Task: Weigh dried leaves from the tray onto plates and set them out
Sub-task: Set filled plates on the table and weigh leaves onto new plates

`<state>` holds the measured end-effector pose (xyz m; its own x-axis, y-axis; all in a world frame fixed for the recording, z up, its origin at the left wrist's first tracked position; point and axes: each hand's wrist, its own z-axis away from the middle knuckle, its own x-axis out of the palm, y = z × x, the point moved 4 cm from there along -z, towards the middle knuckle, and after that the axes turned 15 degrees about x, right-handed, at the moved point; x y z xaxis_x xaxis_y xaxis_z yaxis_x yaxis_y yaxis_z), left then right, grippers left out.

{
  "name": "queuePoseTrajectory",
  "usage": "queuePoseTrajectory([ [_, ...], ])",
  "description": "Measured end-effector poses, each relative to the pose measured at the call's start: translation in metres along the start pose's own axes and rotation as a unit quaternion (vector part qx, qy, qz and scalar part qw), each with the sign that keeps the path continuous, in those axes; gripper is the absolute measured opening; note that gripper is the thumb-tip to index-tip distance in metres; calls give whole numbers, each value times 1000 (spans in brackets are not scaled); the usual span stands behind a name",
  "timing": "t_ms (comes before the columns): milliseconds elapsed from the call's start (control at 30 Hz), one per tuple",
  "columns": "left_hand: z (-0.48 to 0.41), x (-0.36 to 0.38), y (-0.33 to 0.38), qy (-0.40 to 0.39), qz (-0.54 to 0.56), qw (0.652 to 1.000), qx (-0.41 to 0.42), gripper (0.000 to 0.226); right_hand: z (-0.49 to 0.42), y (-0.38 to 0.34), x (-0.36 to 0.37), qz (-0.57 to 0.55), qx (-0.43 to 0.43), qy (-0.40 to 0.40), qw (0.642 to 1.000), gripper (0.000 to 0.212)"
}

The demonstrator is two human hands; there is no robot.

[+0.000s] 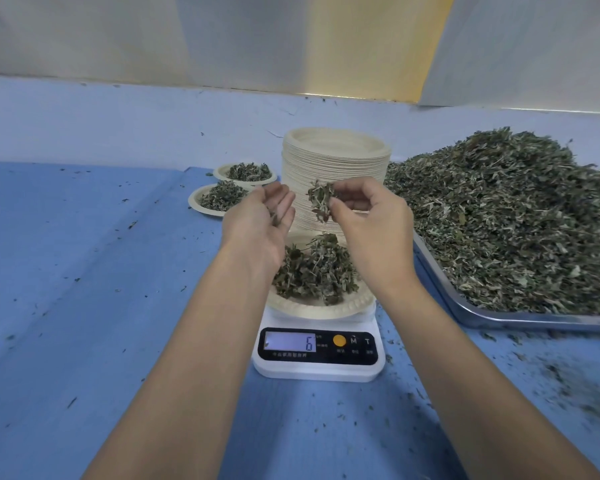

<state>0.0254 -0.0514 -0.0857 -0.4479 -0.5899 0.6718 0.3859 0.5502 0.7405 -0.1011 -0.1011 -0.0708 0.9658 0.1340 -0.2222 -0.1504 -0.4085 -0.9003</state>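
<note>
**Third plate on the scale, a pinch of leaves in the air**

The fingertips of the right hand are closed together on a small tuft of dried leaves, held above the far side of the plate on the scale. Just to the left, the left hand has its palm turned up and inward. Its fingers are straight, close together and grip nothing, though a few scraps seem to cling to the palm. Both forearms reach in from the near edge, with the wrists lifted over the plate.

Under the hands, the plate carries a loose mound of leaves and sits on the white scale, whose display reads 6. To my eye this portion is being adjusted by the pinch, though I cannot tell whether the tuft is going on or coming off.

Two filled plates stand at the far left on the blue table cover, beside a tall stack of empty plates just behind the scale. On the right, the metal tray holds a big heap of leaves. So two portions look done, a third is in hand, and a great deal is left.
</note>
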Motion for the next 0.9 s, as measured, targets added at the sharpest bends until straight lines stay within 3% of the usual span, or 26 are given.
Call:
queuePoseTrajectory([
  [167, -3, -4, 3, 10, -8, 1000, 14, 33, 6, 2, 7, 73, -16, -36, 997, 11],
  [300, -2, -4, 5, 10, -8, 1000, 19, 32, 5, 4, 5, 135, -27, -14, 990, 13],
  [767, 0, -2, 2, 5, -19, 1000, 13, 31, 6, 0, 3, 73, -48, 4, 996, 14],
  [900, 1, -3, 3, 7, -22, 1000, 13, 31, 3, 11, 7, 129, -19, -32, 991, 21],
])
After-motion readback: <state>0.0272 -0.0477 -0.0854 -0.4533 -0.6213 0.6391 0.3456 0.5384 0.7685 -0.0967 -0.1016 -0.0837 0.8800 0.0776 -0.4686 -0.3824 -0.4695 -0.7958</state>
